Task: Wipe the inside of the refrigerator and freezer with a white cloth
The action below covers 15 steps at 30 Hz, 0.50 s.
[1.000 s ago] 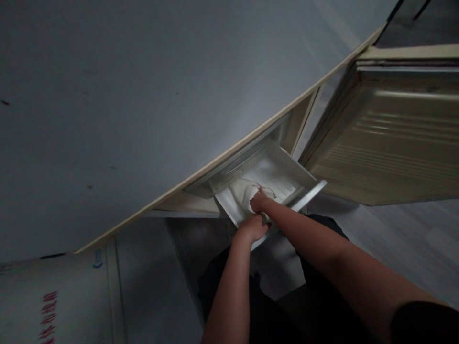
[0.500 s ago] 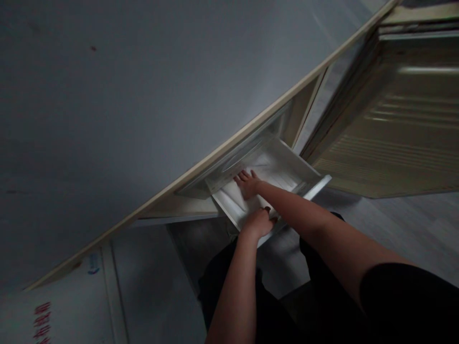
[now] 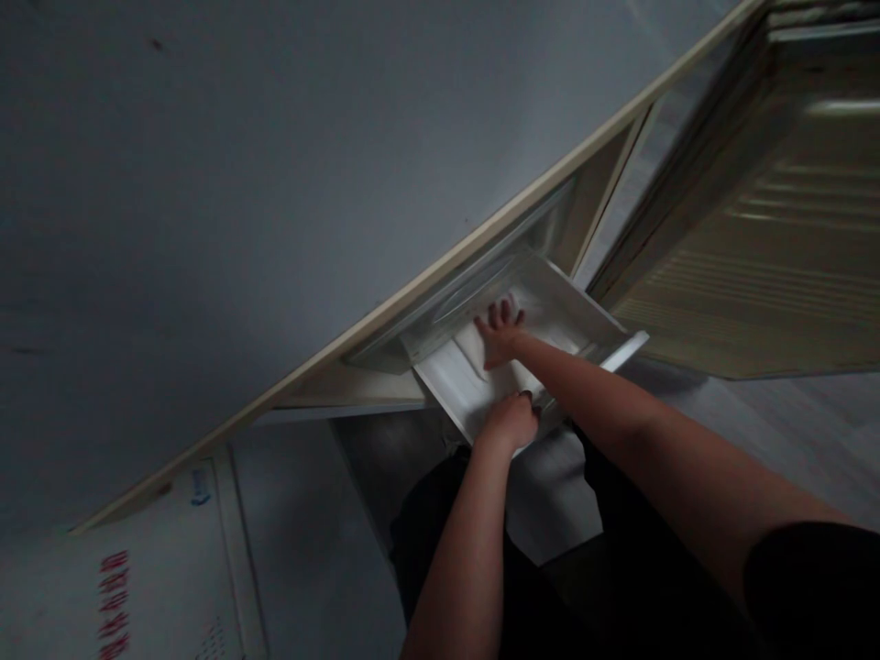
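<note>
A white, shallow drawer [image 3: 446,385] is pulled out of a cabinet that looks like a refrigerator. My left hand [image 3: 512,420] is closed over the drawer's front edge, on its left part. Inside the drawer, my right hand [image 3: 501,335] is laid palm down with its fingers spread. Under and beside that palm is a flat whitish piece, perhaps a cloth [image 3: 469,348]; its edges blend with the drawer floor. Part of the drawer's front is hidden behind my right forearm.
An open door with a ribbed, yellowish inner panel [image 3: 749,247] stands at the right. A large grey surface [image 3: 275,183] with a pale edge spans the upper left. At lower left is a white box or panel with red characters [image 3: 114,596]. Grey floor [image 3: 790,431] lies at right.
My right hand has slid right and towards the back inside the drawer, showing more of the whitish piece. My left hand stays on the front edge. The view has shifted slightly.
</note>
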Tool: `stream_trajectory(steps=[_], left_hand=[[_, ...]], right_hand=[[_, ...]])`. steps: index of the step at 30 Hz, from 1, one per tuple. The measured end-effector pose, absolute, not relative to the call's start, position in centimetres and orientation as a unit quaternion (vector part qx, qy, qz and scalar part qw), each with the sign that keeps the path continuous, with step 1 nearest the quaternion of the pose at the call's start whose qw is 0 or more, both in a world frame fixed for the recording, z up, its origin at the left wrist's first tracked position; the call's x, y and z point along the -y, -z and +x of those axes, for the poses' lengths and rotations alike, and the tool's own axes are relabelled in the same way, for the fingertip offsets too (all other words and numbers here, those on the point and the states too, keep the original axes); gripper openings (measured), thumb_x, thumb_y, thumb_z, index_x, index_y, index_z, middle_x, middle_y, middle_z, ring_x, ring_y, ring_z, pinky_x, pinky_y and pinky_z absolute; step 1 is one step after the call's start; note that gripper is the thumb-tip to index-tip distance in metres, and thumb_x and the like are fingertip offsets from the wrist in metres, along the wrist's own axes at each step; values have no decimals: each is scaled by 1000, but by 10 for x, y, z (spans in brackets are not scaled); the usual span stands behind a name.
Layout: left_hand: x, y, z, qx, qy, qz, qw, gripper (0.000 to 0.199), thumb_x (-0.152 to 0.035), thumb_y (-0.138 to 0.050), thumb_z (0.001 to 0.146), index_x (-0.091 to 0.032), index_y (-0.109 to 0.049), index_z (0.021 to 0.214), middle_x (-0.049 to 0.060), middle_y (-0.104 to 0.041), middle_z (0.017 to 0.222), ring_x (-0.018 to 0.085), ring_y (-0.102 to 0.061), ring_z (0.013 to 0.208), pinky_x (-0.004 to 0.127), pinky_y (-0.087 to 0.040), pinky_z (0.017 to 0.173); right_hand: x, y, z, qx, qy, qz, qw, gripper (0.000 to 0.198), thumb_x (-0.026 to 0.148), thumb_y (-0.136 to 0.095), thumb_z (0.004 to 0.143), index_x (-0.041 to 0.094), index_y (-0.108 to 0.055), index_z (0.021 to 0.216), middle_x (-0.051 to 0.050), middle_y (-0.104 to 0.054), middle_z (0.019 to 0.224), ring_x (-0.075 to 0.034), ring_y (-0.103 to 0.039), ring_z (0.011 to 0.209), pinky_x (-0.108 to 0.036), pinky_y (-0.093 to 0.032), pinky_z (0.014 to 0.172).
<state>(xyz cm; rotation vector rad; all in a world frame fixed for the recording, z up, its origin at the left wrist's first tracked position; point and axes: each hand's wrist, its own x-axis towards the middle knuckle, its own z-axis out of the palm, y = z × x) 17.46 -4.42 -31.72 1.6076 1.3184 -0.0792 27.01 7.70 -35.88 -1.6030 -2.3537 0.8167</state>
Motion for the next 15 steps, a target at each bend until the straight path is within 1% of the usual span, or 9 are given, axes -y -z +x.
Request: stream_trajectory(steps=[1,2,3,4,6,7,9,11,15], left_hand=[[44,318,175,-544,41,669,505,14,-24,-64,85,-20,-71,97,20,-72,115,40,-65,121,50,-41,112],[44,319,176,-539,51,673,504,17,-25,-64,86,-21,-73,99,19,-73,117,39,-64,124,48,-41,113],[44,320,176,-535,63,677,502,18,-25,-65,85,-22,-74,101,18,-73,119,38,-62,127,45,-41,114],[43,320,175,-530,77,681,500,20,-25,-66,85,-23,-75,103,17,-73,122,36,-60,131,43,-41,114],[42,318,174,-520,111,690,491,26,-26,-66,85,-25,-76,109,13,-72,129,33,-58,134,39,-41,115],[42,317,174,-517,129,695,483,29,-28,-64,87,-25,-75,114,13,-71,132,32,-59,135,38,-42,114],[40,313,173,-515,158,707,459,37,-32,-58,91,-22,-70,125,14,-68,138,31,-60,133,38,-44,112],[39,309,174,-511,174,722,434,43,-35,-52,96,-18,-64,134,17,-65,140,31,-62,130,38,-46,110],[39,304,173,-490,191,751,399,44,-37,-46,99,-16,-60,135,18,-66,137,30,-64,126,38,-48,105]], right_hand=[[-72,364,256,799,-285,-526,69,56,31,-77,88,0,-63,133,-27,-56,141,-21,-54,132,-55,-33,117],[-68,368,243,810,-291,-508,39,81,32,-91,71,5,-60,141,-28,-48,151,-34,-44,143,-62,-28,118],[-64,373,231,826,-292,-483,3,102,30,-97,58,11,-55,149,-28,-35,161,-40,-31,151,-66,-21,119],[-61,378,220,844,-286,-453,-32,116,29,-99,52,16,-48,155,-25,-21,168,-43,-18,156,-69,-14,120],[-57,387,206,876,-263,-393,-95,123,34,-96,56,20,-35,162,-18,-2,172,-44,0,159,-73,-5,120],[-58,391,202,887,-253,-369,-115,123,37,-93,60,20,-30,164,-16,1,172,-42,4,159,-72,-4,121],[-66,396,204,896,-246,-347,-128,123,40,-90,64,23,-24,166,-12,1,173,-40,4,160,-70,-4,123],[-79,399,218,890,-252,-361,-121,123,42,-89,65,28,-21,167,-11,-2,173,-41,0,159,-72,-4,122],[-103,403,273,803,-260,-530,-79,120,53,-85,71,26,-18,168,-18,-7,172,-48,-1,157,-78,-6,117]])
